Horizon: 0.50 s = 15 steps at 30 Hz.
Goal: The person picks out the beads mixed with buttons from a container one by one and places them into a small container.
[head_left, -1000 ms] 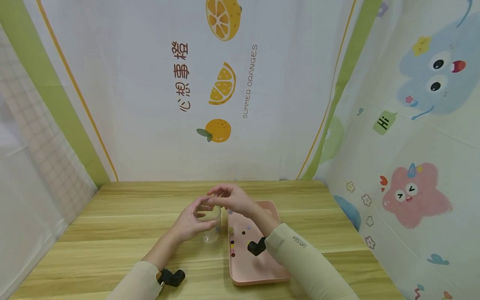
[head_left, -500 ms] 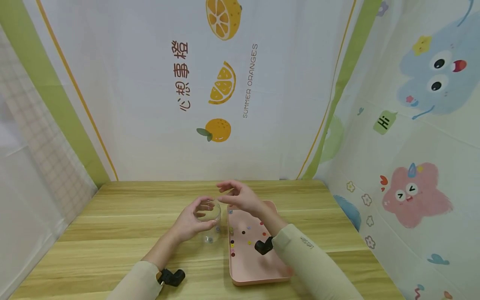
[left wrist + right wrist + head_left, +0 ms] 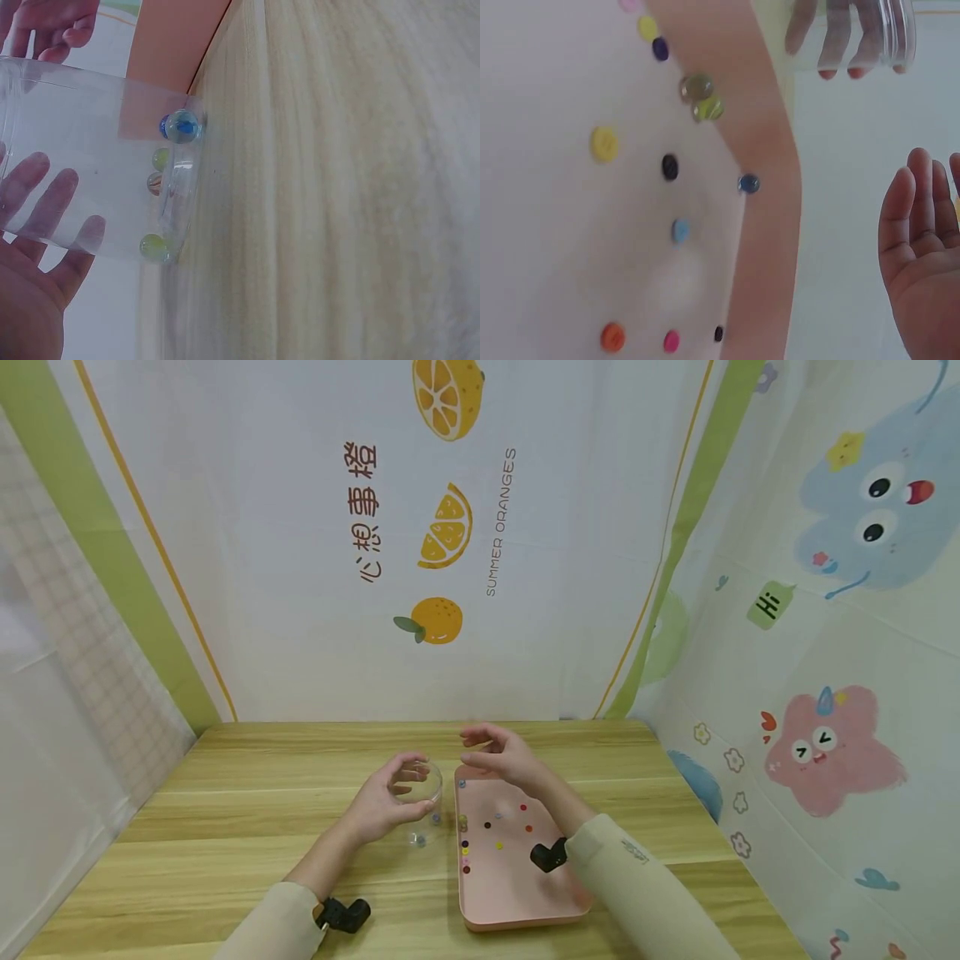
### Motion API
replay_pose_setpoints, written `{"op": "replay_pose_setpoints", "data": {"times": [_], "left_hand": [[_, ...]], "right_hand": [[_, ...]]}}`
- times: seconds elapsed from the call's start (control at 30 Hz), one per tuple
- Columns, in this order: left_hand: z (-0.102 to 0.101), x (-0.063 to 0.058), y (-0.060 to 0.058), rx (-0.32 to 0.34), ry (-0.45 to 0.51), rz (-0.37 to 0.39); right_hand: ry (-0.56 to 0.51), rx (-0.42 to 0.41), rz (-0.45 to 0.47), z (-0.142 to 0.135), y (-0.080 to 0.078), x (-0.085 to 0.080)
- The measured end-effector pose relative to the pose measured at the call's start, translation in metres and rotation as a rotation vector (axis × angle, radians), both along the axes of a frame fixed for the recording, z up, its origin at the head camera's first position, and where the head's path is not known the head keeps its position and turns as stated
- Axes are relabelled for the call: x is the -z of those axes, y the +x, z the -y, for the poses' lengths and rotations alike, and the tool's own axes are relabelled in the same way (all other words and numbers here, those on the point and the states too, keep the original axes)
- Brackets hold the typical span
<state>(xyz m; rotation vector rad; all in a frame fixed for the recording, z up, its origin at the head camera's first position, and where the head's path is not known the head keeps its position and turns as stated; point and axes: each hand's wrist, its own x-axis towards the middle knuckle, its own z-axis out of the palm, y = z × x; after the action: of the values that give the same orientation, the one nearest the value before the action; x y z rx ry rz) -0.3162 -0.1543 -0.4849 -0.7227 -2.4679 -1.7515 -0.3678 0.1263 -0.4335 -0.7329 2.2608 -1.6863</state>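
Observation:
My left hand [image 3: 378,803] curls its fingers and thumb round a clear plastic jar [image 3: 90,127] that stands upright on the table. At the jar's bottom lie several glass marbles, among them a blue one [image 3: 182,126] and a yellow-green one [image 3: 154,247]. My right hand [image 3: 508,760] is held above the far end of a pink tray [image 3: 517,897], its fingers relaxed and holding nothing. In the right wrist view, a blue marble [image 3: 748,183], a yellow-green marble [image 3: 707,109] and a greyish marble [image 3: 697,88] lie along the tray's wall.
Several small buttons lie spread in the tray, including a yellow button [image 3: 604,143], a black button [image 3: 670,166] and an orange button [image 3: 613,337]. The tray stands just right of the jar on the wooden table [image 3: 300,827]. Printed curtains [image 3: 300,635] enclose the table.
My right hand has moved from over the jar's mouth to the right, over the tray. A marble now shows near the jar's bottom front. My left hand has stayed on the jar.

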Motion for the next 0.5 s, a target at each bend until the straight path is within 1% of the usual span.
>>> {"op": "replay_pose_setpoints", "data": {"times": [0.27, 0.5], "left_hand": [[0.0, 0.0, 0.001, -0.004, 0.0, -0.004], [-0.001, -0.001, 0.001, -0.005, -0.001, -0.007]], "right_hand": [[0.012, 0.033, 0.016, -0.015, 0.001, 0.007], [0.04, 0.055, -0.021, -0.025, 0.0, 0.011]]}}
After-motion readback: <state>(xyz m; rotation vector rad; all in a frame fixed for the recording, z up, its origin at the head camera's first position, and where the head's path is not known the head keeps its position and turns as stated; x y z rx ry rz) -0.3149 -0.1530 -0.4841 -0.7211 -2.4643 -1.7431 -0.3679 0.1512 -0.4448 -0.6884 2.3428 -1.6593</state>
